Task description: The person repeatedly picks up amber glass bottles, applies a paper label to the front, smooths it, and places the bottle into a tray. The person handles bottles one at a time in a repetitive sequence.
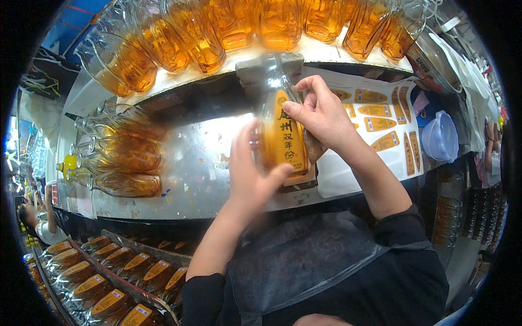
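A glass bottle of amber liquid [306,157] stands before me with a yellow label [281,142] bearing writing on the side facing me. My right hand [322,110] is at the bottle's upper right, its thumb pressed against the label near the top. At the bottle's lower left is my left hand [255,171], blurred, with fingers spread and the thumb near the label's lower edge; whether it touches the glass is unclear. Right of the bottle lies a white backing sheet [342,175] with several yellow stickers [380,124] on it.
Unlabelled amber bottles [281,24] line a raised white shelf [326,53]; more bottles [126,184] lie at the left of the metal table [195,163]. Labelled bottles [108,303] fill crates at lower left. A pale blue basin [440,136] sits at right. Other people [45,228] appear at both edges.
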Motion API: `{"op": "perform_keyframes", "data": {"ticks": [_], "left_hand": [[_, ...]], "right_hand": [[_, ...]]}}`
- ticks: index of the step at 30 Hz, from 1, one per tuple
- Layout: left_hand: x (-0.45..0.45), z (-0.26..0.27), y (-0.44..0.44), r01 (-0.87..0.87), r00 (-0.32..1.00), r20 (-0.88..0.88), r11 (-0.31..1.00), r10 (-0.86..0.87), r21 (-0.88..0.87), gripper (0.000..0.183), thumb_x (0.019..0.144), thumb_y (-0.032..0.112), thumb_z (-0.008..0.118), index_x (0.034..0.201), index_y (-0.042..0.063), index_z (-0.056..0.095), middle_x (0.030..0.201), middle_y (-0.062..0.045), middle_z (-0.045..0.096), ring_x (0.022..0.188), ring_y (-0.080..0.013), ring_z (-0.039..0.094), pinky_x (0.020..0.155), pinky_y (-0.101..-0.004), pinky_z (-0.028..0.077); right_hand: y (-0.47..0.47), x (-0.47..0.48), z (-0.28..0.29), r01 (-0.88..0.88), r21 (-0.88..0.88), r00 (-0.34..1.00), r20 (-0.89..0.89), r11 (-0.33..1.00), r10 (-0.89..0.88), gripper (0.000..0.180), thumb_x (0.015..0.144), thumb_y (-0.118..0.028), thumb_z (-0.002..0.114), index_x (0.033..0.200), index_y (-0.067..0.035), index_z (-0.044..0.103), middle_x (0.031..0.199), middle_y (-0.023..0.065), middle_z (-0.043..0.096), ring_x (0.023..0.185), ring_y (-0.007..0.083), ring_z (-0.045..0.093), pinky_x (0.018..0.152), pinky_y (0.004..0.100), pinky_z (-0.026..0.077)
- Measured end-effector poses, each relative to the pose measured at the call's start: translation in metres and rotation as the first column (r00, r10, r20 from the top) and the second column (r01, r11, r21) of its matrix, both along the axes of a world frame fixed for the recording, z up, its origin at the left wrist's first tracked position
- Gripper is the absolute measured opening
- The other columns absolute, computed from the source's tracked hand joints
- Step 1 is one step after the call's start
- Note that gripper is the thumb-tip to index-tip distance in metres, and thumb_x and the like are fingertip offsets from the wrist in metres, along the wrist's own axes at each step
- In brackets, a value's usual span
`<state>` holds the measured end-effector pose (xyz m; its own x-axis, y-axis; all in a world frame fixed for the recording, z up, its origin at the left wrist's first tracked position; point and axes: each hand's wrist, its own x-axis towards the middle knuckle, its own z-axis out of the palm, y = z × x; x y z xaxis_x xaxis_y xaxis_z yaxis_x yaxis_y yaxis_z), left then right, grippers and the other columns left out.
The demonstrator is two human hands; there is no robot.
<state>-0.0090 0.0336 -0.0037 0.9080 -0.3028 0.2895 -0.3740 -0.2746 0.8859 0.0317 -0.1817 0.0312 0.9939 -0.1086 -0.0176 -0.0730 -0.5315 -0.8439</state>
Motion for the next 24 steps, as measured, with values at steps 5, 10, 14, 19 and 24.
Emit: {"op": "perform_keyframes", "data": {"ticks": [5,10,14,19,24], "left_hand": [[0.003,-0.003,-0.013,-0.115,0.989,-0.099,0.993,0.111,-0.036,0.076,0.083,0.020,0.083,0.145,0.002,0.045,0.134,-0.017,0.051,0.114,-0.0291,0.058,0.096,-0.0423,0.053],[0.003,-0.006,-0.015,-0.121,0.988,-0.106,0.991,0.114,-0.061,0.075,0.082,0.017,0.082,0.145,0.003,0.045,0.134,-0.016,0.051,0.114,-0.0283,0.057,0.095,-0.0419,0.053],[0.004,-0.008,-0.013,-0.107,0.991,-0.086,0.993,0.102,-0.053,0.077,0.082,0.018,0.083,0.147,0.003,0.044,0.134,-0.016,0.051,0.114,-0.0283,0.058,0.095,-0.0416,0.053],[0.004,-0.012,-0.012,-0.100,0.993,-0.066,0.993,0.096,-0.064,0.077,0.083,0.018,0.082,0.148,0.004,0.043,0.137,-0.017,0.051,0.119,-0.0291,0.056,0.096,-0.0415,0.052],[0.003,-0.016,-0.010,-0.113,0.992,0.050,0.994,0.113,0.002,0.066,0.091,0.027,0.077,0.146,0.002,0.049,0.141,-0.018,0.051,0.124,-0.0318,0.054,0.099,-0.0423,0.049]], "right_hand": [[0.002,-0.004,-0.009,-0.006,-0.004,0.996,0.093,1.000,0.006,0.052,0.092,-0.033,0.080,0.122,-0.001,0.054,0.073,-0.0041,0.049,0.067,0.0054,0.047,0.062,0.0251,0.043],[0.000,0.006,0.015,-0.007,0.065,0.999,-0.040,0.998,0.010,0.041,0.098,-0.035,0.073,0.119,-0.003,0.060,0.080,-0.0038,0.054,0.073,0.0060,0.050,0.066,0.0254,0.044],[-0.017,0.012,0.037,-0.031,0.538,0.984,-0.130,0.842,0.120,0.030,0.103,-0.031,0.065,0.121,-0.007,0.066,0.105,0.0032,0.068,0.099,0.0093,0.062,0.088,0.0268,0.051],[-0.018,0.005,0.035,-0.405,-0.233,0.758,0.456,0.884,0.467,0.027,0.093,0.000,0.071,0.119,-0.003,0.068,0.111,0.0097,0.072,0.100,0.0215,0.072,0.084,0.0312,0.060],[-0.003,0.015,0.046,0.003,-0.568,0.581,0.671,0.823,0.460,0.020,0.086,-0.008,0.068,0.106,-0.007,0.068,0.089,0.0096,0.072,0.087,0.0317,0.072,0.075,0.0416,0.057]]}}
